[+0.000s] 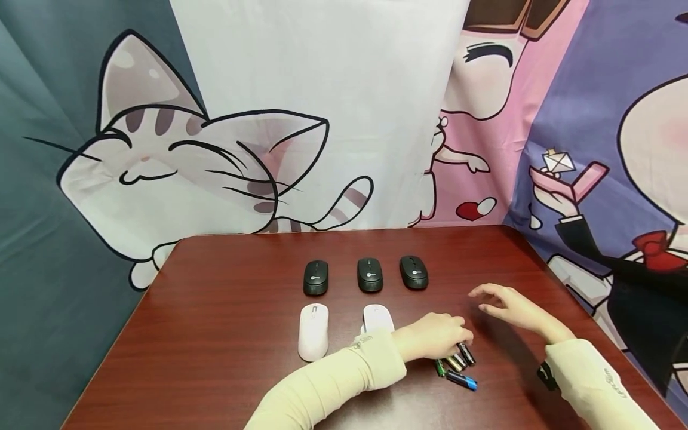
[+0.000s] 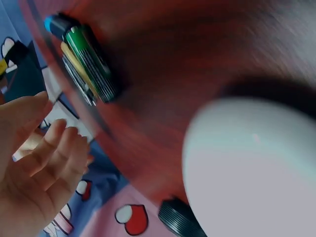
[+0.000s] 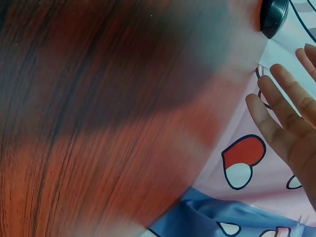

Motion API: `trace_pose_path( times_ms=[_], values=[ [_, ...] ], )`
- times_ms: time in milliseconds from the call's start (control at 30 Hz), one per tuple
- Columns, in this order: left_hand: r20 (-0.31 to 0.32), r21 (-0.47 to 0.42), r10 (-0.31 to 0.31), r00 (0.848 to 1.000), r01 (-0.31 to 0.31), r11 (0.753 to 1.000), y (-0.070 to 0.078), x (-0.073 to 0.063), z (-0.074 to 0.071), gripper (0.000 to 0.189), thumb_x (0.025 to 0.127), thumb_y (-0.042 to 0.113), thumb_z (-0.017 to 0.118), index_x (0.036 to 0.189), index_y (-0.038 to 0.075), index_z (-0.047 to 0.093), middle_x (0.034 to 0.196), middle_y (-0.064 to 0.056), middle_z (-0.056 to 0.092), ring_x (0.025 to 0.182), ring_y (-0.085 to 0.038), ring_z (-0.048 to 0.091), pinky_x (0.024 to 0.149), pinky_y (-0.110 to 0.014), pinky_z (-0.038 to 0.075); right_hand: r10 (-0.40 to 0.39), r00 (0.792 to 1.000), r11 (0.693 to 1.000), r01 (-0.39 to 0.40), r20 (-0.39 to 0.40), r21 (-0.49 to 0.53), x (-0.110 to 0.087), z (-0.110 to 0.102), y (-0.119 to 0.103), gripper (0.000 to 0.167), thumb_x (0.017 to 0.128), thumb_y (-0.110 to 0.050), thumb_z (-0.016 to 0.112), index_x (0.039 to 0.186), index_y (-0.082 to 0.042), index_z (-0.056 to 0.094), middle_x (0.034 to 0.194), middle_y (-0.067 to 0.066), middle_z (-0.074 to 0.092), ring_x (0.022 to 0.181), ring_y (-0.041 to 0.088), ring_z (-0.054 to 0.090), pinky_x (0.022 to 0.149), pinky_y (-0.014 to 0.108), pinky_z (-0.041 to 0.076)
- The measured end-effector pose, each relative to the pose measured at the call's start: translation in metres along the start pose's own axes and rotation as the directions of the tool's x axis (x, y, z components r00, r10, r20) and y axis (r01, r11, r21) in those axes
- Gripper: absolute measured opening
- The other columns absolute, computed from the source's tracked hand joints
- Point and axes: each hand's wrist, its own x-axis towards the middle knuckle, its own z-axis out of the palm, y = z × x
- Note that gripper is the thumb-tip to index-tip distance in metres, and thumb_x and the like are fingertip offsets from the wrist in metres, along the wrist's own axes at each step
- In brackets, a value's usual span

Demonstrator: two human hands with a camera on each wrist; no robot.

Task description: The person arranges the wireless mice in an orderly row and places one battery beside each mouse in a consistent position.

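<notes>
My left hand reaches over several batteries on the table, palm downward with the fingers loosely bent and nothing held. The batteries lie in a small cluster: a green battery, a gold battery, a black battery and a black-and-blue battery. My left forearm partly covers a white mouse, which fills the lower right of the left wrist view. Off to the right, my right hand hovers over the tabletop with fingers spread and relaxed, holding nothing.
Three black mice stand in a row farther back: a left one, a middle one and a right one. Another white mouse sits left of my forearm. A cartoon-printed cloth hangs behind the brown table.
</notes>
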Motion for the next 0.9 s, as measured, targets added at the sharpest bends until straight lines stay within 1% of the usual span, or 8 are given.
trace_pose_path(
  times_ms=[133,200,267,367,467,633,800,900],
  values=[
    [-0.015,0.071,0.005,1.0,-0.004,0.997,0.01,0.004,0.001,0.02,0.092,0.027,0.059,0.109,0.035,0.064,0.102,0.013,0.06,0.087,-0.003,0.059,0.07,-0.015,0.048,0.002,1.0,1.0,-0.002,0.014,0.008,0.0,0.004,0.003,0.025,0.082,0.001,0.066,0.106,0.0,0.062,0.101,0.013,0.066,0.087,0.016,0.06,0.072,0.026,0.052],
    [-0.008,0.113,0.001,1.0,0.0,0.994,0.013,0.006,0.002,0.02,0.093,0.025,0.056,0.109,0.036,0.064,0.103,0.012,0.06,0.086,-0.004,0.059,0.07,-0.016,0.049,0.009,1.0,1.0,-0.009,0.023,0.008,0.0,0.004,0.004,0.024,0.082,0.0,0.067,0.106,0.0,0.062,0.101,0.013,0.066,0.087,0.016,0.061,0.072,0.026,0.052],
    [0.016,0.133,-0.006,1.0,0.004,0.991,0.013,0.008,0.003,0.023,0.094,0.024,0.055,0.111,0.036,0.064,0.106,0.012,0.06,0.087,-0.005,0.059,0.072,-0.016,0.049,0.006,1.0,1.0,-0.007,0.03,0.014,0.0,0.004,0.002,0.024,0.083,-0.002,0.067,0.106,0.0,0.062,0.101,0.013,0.065,0.086,0.017,0.061,0.072,0.027,0.052],
    [0.067,0.137,-0.013,0.998,0.004,0.991,0.013,0.012,0.007,0.025,0.094,0.022,0.055,0.113,0.037,0.064,0.109,0.012,0.06,0.089,-0.005,0.059,0.075,-0.016,0.049,0.002,0.999,1.0,-0.003,0.039,0.018,0.0,0.004,0.0,0.024,0.083,-0.004,0.067,0.107,-0.001,0.062,0.101,0.014,0.065,0.086,0.016,0.06,0.072,0.027,0.052],
    [0.097,0.128,-0.015,0.995,0.002,0.992,0.014,0.014,0.011,0.025,0.094,0.022,0.055,0.113,0.036,0.063,0.108,0.012,0.061,0.091,-0.005,0.06,0.077,-0.016,0.049,0.0,0.999,1.0,-0.001,0.045,0.015,-0.002,0.006,-0.001,0.024,0.083,-0.003,0.067,0.106,-0.001,0.062,0.1,0.014,0.065,0.085,0.017,0.061,0.071,0.027,0.052],
    [0.082,0.118,-0.017,0.996,0.007,0.993,0.013,0.017,0.018,0.025,0.093,0.022,0.056,0.114,0.035,0.061,0.106,0.012,0.062,0.089,-0.005,0.061,0.074,-0.017,0.05,0.001,0.999,1.0,-0.001,0.051,0.012,-0.005,0.008,-0.001,0.024,0.082,-0.001,0.067,0.106,0.001,0.061,0.1,0.015,0.065,0.084,0.019,0.061,0.07,0.025,0.052],
    [0.065,0.142,-0.01,0.998,0.001,0.99,0.009,0.019,0.019,0.025,0.093,0.021,0.056,0.114,0.035,0.06,0.106,0.012,0.063,0.089,-0.005,0.061,0.075,-0.017,0.049,0.001,0.999,1.0,-0.002,0.044,0.027,-0.003,0.006,-0.003,0.024,0.083,-0.003,0.067,0.106,0.001,0.061,0.1,0.014,0.065,0.085,0.016,0.061,0.071,0.027,0.052],
    [0.069,0.151,-0.013,0.998,0.002,0.989,0.009,0.02,0.019,0.023,0.094,0.022,0.055,0.113,0.034,0.06,0.106,0.013,0.063,0.089,-0.005,0.061,0.075,-0.017,0.049,-0.009,0.999,1.0,0.008,0.039,0.024,-0.002,0.006,-0.004,0.024,0.083,-0.004,0.067,0.106,0.0,0.062,0.1,0.014,0.065,0.085,0.015,0.061,0.071,0.028,0.052]
  ],
)
